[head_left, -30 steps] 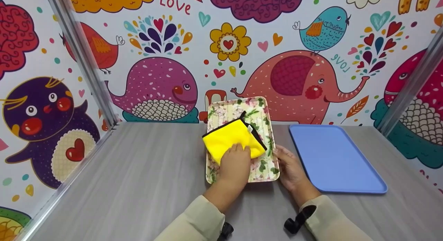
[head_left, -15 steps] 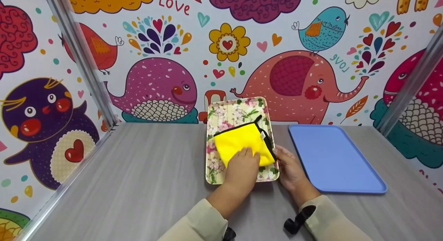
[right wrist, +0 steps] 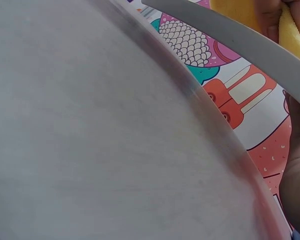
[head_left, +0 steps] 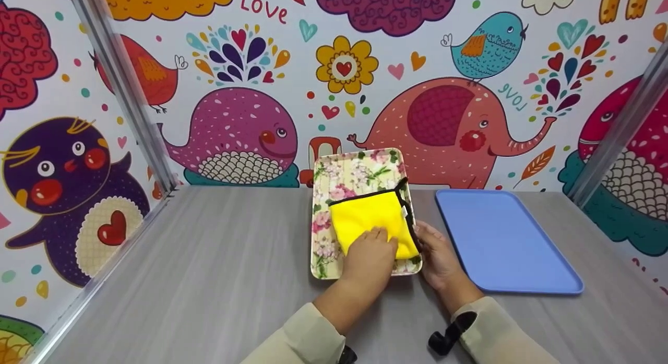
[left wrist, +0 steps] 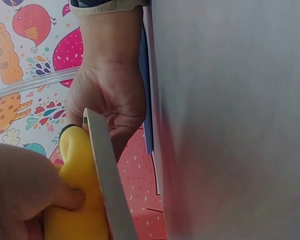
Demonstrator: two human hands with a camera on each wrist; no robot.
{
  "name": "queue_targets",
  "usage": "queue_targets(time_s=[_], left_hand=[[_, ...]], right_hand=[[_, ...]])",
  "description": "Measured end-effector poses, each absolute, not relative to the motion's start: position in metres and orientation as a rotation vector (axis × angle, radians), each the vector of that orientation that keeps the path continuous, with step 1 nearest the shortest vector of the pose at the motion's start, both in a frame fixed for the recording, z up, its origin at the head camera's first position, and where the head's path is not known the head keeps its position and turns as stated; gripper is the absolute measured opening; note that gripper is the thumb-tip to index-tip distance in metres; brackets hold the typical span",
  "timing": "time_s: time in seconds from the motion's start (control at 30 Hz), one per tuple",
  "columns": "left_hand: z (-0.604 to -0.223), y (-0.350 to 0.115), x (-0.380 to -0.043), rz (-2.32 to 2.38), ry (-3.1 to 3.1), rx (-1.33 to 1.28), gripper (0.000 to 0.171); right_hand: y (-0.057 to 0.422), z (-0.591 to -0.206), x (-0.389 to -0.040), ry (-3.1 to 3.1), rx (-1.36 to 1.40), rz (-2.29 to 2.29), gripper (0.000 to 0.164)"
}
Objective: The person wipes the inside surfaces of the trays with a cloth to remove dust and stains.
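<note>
Floral tray (head_left: pixel 360 171), tilted over the table (head_left: pixel 235 249): likely light, stiff; my right hand (head_left: pixel 438 255) grips its right edge, the sound hold. Yellow cloth (head_left: pixel 365 212), against its face: likely soft; my left hand (head_left: pixel 369 260) pinches it.

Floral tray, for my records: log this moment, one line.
left hand: holds yellow cloth against floral tray; right hand: grips its edge; blue tray: on table

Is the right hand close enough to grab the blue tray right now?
Probably yes: the blue tray lies right beside the right hand, with nothing seen between them. But that hand holds the floral tray, so it would likely have to let go first.
</note>
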State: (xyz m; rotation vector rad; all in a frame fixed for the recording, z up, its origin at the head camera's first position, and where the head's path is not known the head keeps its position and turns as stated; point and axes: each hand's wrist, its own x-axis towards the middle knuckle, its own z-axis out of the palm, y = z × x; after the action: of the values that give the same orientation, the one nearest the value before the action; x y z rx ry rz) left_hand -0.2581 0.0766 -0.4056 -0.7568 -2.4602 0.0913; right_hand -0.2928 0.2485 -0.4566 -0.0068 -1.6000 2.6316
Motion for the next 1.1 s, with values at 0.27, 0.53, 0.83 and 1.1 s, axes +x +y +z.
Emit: queue_targets(time_s=[0.27, 0.53, 0.83, 1.1], left_hand=[[-0.401, 0.076, -0.260, 0.108, -2.522, -0.819, 0.016], [-0.397, 0.070, -0.260, 0.113, -2.613, -0.830, 0.013], [-0.390, 0.060, -0.263, 0.114, -2.614, -0.751, 0.008], [-0.388, 0.055, -0.272, 0.113, -2.715, -0.647, 0.015]], right_hand=[[0.249, -0.457, -0.294, -1.582, -0.013, 2.631, 0.037], [0.248, -0.457, -0.294, -1.607, -0.067, 2.630, 0.038], [0.249, -0.457, -0.292, -1.614, 0.006, 2.647, 0.036], [0.249, -0.458, -0.292, -1.615, 0.042, 2.666, 0.034]])
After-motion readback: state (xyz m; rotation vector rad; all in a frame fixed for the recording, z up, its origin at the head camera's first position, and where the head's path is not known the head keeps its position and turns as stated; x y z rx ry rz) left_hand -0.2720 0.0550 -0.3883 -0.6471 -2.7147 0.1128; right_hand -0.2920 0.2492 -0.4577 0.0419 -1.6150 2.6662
